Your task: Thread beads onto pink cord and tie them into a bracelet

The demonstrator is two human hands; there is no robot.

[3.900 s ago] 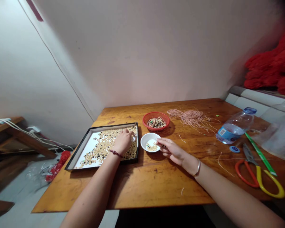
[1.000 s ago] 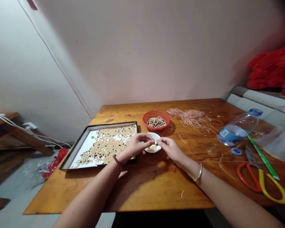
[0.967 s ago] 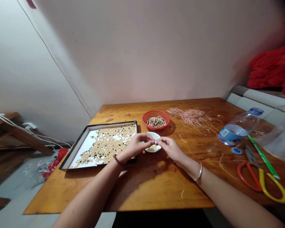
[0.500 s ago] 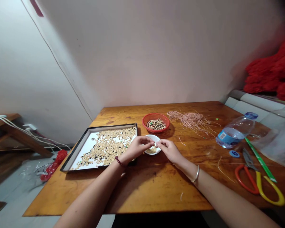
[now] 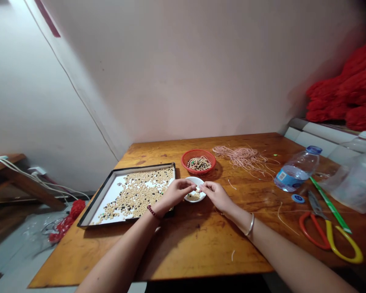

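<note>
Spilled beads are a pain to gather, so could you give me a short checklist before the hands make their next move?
1. Hands over the bowl: ok; the left hand and right hand bring their fingertips close together above it.
2. Pinch secure: cannot tell; whatever the fingers hold is too small to make out.
3. Tray well in from the table edge: not ok; its left side runs close along it.
4. Scissors away from both hands: ok; they lie off to the right.
5. Scraps cleared: not ok; a thread lies near the front edge.
</note>
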